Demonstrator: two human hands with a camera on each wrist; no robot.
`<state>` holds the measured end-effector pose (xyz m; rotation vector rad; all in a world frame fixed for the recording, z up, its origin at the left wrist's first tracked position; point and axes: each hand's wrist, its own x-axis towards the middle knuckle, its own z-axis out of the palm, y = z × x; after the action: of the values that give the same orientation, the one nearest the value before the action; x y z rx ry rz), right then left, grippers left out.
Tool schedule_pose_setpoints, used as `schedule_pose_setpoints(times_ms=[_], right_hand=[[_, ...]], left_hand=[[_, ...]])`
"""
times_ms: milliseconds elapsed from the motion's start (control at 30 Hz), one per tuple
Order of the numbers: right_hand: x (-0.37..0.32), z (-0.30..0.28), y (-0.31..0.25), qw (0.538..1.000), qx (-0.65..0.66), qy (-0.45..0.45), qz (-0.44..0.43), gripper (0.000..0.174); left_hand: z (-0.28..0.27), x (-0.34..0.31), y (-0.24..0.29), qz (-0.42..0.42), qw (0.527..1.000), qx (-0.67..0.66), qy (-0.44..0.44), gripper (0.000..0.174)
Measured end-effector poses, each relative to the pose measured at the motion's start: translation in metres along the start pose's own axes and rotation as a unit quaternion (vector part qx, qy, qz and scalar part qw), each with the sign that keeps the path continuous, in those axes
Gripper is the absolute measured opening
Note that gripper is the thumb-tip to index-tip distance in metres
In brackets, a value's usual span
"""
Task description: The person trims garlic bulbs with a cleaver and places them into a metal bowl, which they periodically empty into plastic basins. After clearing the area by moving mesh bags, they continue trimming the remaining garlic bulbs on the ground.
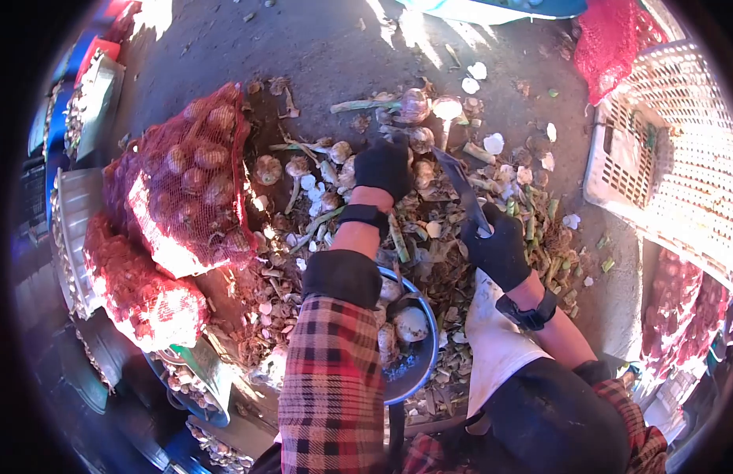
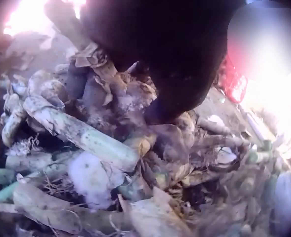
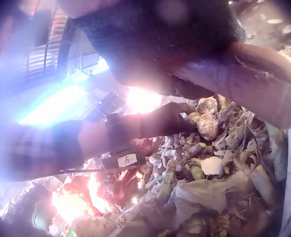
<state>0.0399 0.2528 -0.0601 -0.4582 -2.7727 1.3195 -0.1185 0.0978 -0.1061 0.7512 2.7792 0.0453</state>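
My left hand [image 1: 384,167], in a black glove, reaches down into a heap of garlic in the head view. Its fingers curl about a garlic bulb [image 2: 130,96], partly hidden under the glove in the left wrist view. In the right wrist view, pale bulbs [image 3: 207,126] lie right at its fingertips. My right hand [image 1: 499,249], also gloved, grips a knife [image 1: 461,183] whose dark, long blade points up toward the bulbs by the left hand. Other garlic bulbs with stalks [image 1: 414,105] lie just beyond the left hand.
Cut stalks and dry skins [image 1: 437,229] cover the ground. A blue-rimmed bowl [image 1: 431,347] with white bulbs sits below the left forearm. Red net sacks of garlic [image 1: 194,170] stand at left, a white plastic crate [image 1: 682,134] at right. A white cloth [image 1: 493,340] covers the right knee.
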Motion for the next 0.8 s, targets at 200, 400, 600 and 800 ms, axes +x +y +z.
schedule_pose_setpoints(times_ms=[200, 400, 600, 800], right_hand=[[0.006, -0.016, -0.024, 0.999, 0.032, -0.025, -0.016, 0.015], [0.008, -0.023, -0.061, 0.976, -0.018, -0.055, -0.208, 0.025], [0.006, -0.034, -0.079, 0.961, -0.092, -0.122, -0.230, 0.031], [0.008, -0.027, -0.072, 0.953, -0.056, -0.134, -0.267, 0.031]], left_hand=[[-0.027, -0.053, -0.015, -0.016, 0.851, -0.519, 0.077, 0.065], [-0.027, -0.125, -0.034, 0.169, 0.890, -0.401, 0.138, 0.066], [-0.039, -0.151, -0.008, 0.005, 0.794, -0.590, 0.147, 0.052], [-0.041, -0.166, -0.011, 0.094, 0.817, -0.560, 0.100, 0.060]])
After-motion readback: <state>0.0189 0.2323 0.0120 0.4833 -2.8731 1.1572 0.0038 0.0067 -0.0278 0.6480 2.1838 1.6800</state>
